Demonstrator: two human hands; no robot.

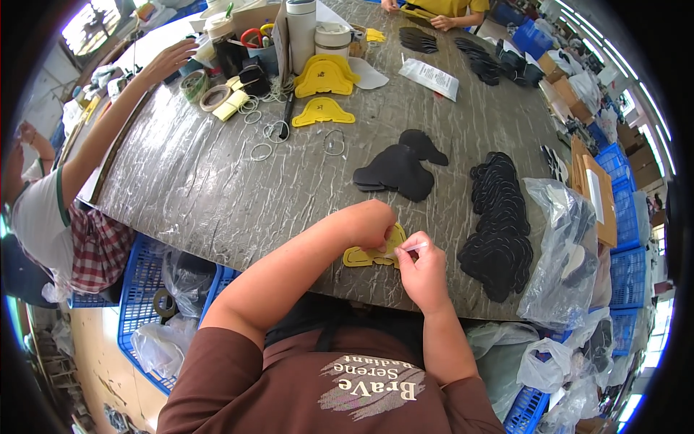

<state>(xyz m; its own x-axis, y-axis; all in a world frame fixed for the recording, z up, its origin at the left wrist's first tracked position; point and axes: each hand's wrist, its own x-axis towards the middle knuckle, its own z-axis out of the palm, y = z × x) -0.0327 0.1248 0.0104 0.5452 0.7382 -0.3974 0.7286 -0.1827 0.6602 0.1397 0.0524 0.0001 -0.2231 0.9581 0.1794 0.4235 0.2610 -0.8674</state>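
A yellow template [359, 257] with a curved outline lies on the table in front of me, near its front edge. My left hand [374, 226] is closed, its curled fingers pressing the template down from above. From the right, my right hand [422, 264] pinches a thin, pale, pen-like stick [413, 247] against the template's right side. The stick's tip is hidden between the two hands. Just beyond my hands lies a small pile of black cut pieces [394, 170]. A long row of overlapping black pieces [499, 217] is to the right.
More yellow templates [323, 111] lie farther off, beside white containers [332, 40], tape rolls [215, 98] and rubber bands. A white packet [429, 78] is at the back. Clear plastic bags [560, 253] edge the right side. Co-workers' arms [108, 126] reach in at left and far back.
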